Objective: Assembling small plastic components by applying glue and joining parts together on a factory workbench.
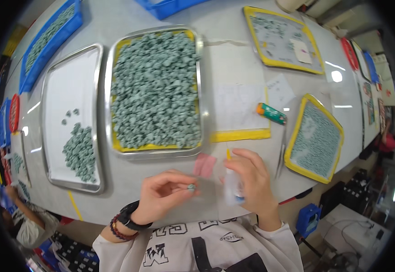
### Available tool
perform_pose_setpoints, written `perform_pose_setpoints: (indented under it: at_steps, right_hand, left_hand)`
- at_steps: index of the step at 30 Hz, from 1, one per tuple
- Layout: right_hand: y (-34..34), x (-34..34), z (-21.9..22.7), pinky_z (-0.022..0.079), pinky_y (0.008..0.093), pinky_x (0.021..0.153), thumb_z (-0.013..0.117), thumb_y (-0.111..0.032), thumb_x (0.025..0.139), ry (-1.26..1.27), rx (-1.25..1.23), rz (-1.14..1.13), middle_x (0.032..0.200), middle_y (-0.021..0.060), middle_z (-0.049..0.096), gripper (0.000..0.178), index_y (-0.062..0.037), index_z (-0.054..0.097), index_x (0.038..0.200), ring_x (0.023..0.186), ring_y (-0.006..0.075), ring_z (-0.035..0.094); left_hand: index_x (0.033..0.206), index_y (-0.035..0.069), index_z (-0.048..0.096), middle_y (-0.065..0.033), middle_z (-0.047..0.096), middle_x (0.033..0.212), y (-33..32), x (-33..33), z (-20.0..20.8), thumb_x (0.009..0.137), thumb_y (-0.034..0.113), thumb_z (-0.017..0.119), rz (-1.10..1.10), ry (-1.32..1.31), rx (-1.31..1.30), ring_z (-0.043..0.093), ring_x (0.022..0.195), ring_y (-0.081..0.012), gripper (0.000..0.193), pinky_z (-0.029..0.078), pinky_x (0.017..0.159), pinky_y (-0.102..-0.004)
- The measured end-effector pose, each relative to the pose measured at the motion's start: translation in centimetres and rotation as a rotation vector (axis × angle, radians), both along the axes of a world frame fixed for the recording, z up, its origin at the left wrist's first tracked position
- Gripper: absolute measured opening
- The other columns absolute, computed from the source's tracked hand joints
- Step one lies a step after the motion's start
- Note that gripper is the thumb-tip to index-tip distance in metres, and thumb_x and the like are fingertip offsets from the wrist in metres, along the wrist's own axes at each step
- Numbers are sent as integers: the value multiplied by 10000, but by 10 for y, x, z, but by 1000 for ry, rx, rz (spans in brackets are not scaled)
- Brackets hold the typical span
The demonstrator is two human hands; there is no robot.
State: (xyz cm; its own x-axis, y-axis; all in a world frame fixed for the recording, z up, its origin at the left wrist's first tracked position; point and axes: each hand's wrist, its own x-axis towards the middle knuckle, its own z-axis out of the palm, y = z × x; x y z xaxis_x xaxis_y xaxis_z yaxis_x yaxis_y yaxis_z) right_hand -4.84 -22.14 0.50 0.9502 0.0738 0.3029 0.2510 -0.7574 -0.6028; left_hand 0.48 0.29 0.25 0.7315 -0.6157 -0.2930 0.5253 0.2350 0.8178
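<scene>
Between the thumb and fingertips of my left hand (168, 190) is a small grey-green piece (191, 187), closed in a pinch. My right hand (254, 181) is wrapped round a small translucent white squeeze bottle (230, 183). Its thin yellow nozzle points away from me, and some blue shows at its near end. The nozzle is apart from the piece. Just beyond my hands a pink cloth (204, 165) lies on the table. Farther left, a metal tray (200, 90) with a yellow liner is heaped with similar grey-green pieces.
At the left a metal tray (52, 113) with a white lining holds a small pile of pieces. Yellow-rimmed trays (290, 149) of pieces stand at the right and far right. A green-and-orange tube (272, 113) lies near tweezers (281, 158). Another person (31, 220) works at the left.
</scene>
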Motion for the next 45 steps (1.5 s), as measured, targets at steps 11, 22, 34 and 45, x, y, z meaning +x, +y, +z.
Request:
perform_pose_setpoints:
  at_steps: [11,22,34,45]
  right_hand:
    - [-103,-51,27,404,351,707,649,22,686,195,-448,-669,766,73,592,101,-35,616,763,760,244,542]
    - [-115,-50,19,362,339,758,682,-55,690,243,-354,-647,746,13,582,72,-77,625,728,769,217,543]
    - [-32,-36,59,432,341,666,642,43,606,-80,-8,-264,744,64,569,158,-44,587,726,681,253,548]
    - [33,-2,30,411,342,658,710,37,567,-68,29,37,747,42,559,245,-55,639,782,651,218,544]
  left_hand:
    - [1018,-42,603,-141,603,999,-4,0,1,821,-71,593,-50,-6,3,634,876,-195,199,548,810,-326]
    - [1009,-37,605,-142,608,987,-6,0,-3,828,-51,600,-83,24,39,642,853,-210,182,547,789,-324]
    - [1056,-62,593,-147,603,1014,-2,2,7,822,-107,568,-191,125,-14,642,905,-218,239,547,796,-315]
    - [1106,-79,579,-157,571,1084,-2,3,7,814,-160,538,-312,42,-7,616,978,-225,306,539,862,-328]
